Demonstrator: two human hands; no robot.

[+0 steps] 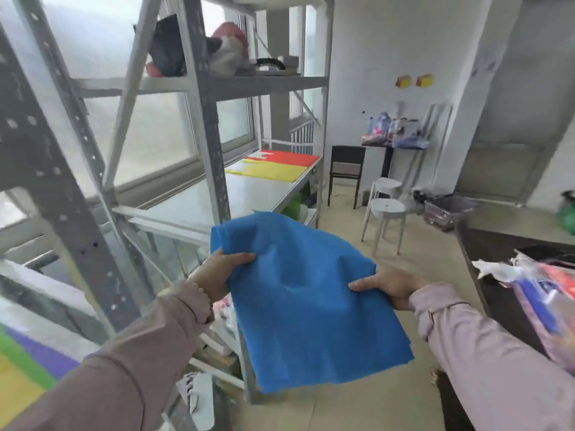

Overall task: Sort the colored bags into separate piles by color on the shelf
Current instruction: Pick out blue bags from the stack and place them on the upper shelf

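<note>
I hold a flat blue bag [298,303] in front of me, in the aisle beside the grey metal shelf [199,200]. My left hand [222,270] grips its left edge and my right hand [387,286] grips its right edge, so the bag hangs between them. At the far end of the shelf board lie a red pile [291,157] and, right in front of it, a yellow pile [273,171]. In the bottom left corner lie purple [37,349], green [21,362] and yellow [15,387] bags, side by side.
Shelf uprights [205,119] stand to my left. The upper board carries dark and pink clutter [199,48]. Two white stools [385,213], a black chair [347,172] and a basket [448,209] stand in the room. A dark table with packaged items [541,293] is at my right.
</note>
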